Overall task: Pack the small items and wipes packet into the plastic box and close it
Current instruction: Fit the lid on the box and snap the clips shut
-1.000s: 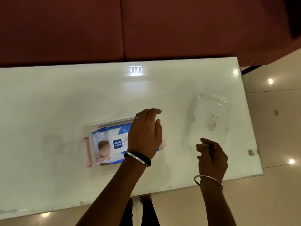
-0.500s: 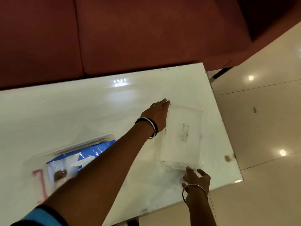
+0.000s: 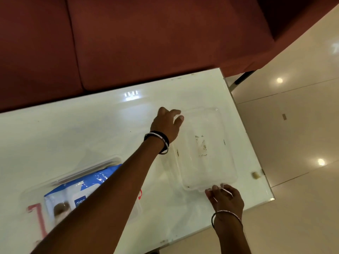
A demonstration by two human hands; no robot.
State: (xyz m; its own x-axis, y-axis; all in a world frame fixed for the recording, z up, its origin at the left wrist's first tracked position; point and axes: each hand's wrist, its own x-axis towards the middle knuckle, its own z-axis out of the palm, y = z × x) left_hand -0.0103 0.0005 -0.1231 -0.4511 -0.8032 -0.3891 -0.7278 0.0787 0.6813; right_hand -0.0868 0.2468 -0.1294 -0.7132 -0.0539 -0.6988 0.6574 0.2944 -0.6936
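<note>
A clear plastic lid [image 3: 205, 149] lies flat on the right part of the white glass table [image 3: 73, 129]. My left hand [image 3: 167, 123] reaches across and curls its fingers over the lid's far left corner. At the lid's near edge, my right hand [image 3: 226, 198] pinches the rim with fingertips. The clear plastic box [image 3: 88, 169] sits at the lower left, with a pink latch [image 3: 39, 220] on its left end. Inside it lies the blue and white wipes packet [image 3: 80, 191], partly hidden by my left forearm. No small items are visible.
A dark red sofa [image 3: 146, 43] runs along the table's far side. The table's right edge and near right corner are close to the lid, with glossy floor [image 3: 293, 180] beyond. A small beige piece [image 3: 255, 175] sits at the right edge.
My left hand left the wipes packet in the box and reached right to the lid's far corner. My right hand closed on the lid's near edge. The view shifted right.
</note>
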